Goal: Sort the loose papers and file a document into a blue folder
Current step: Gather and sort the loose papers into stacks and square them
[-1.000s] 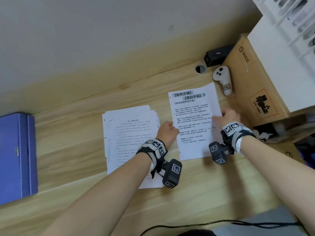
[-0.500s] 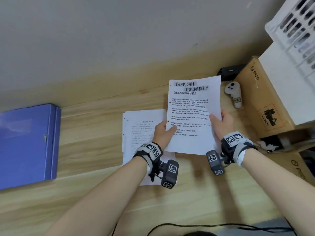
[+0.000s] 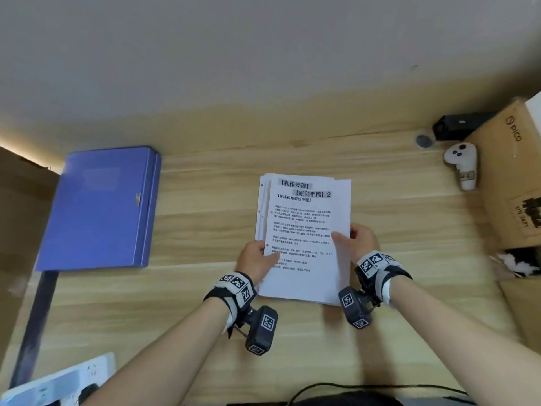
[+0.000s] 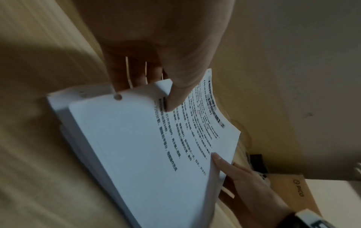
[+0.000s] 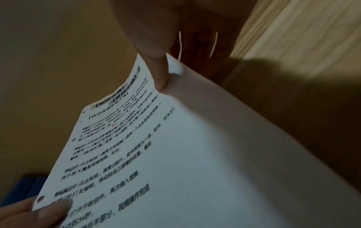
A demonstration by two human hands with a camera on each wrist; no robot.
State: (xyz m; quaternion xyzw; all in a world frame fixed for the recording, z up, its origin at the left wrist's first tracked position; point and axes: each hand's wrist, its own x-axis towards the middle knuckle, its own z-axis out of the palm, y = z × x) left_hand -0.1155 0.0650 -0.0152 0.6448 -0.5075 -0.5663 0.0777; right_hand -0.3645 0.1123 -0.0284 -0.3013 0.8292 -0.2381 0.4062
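A stack of white printed papers [image 3: 304, 230], headed by a sheet with bold Chinese headings and the numeral 2, is held by both hands above the pale wood-grain surface [image 3: 395, 218]. The left hand [image 3: 256, 260] is closed on the stack's left edge, with the thumb [image 4: 175, 98] laid on the top sheet and the fingers tucked beneath; a punched hole [image 4: 117, 97] is seen just beside that thumb. The right hand [image 3: 355, 240] is closed on the right edge in the same manner, its thumb [image 5: 161, 77] pressed on the printed face and the fingers under the sheets. In the wrist views the stack is seen raised off the surface, with its edges not fully squared: several lower sheets stick out at the left and top.

A blue rectangular folder [image 3: 102, 209] with a small metal clasp is laid flat and closed on the surface, well apart to the left of the papers. At the far right a brown cardboard box [image 3: 509, 177] is set, with a white hand controller [image 3: 464, 167] lying beside it, a black box-shaped device [image 3: 459, 127] behind it and a small round grey cap [image 3: 424, 140] near the wall. A white power strip [image 3: 58, 379] is partly seen at the lower left corner, and a black cable [image 3: 366, 386] is run along the near edge.
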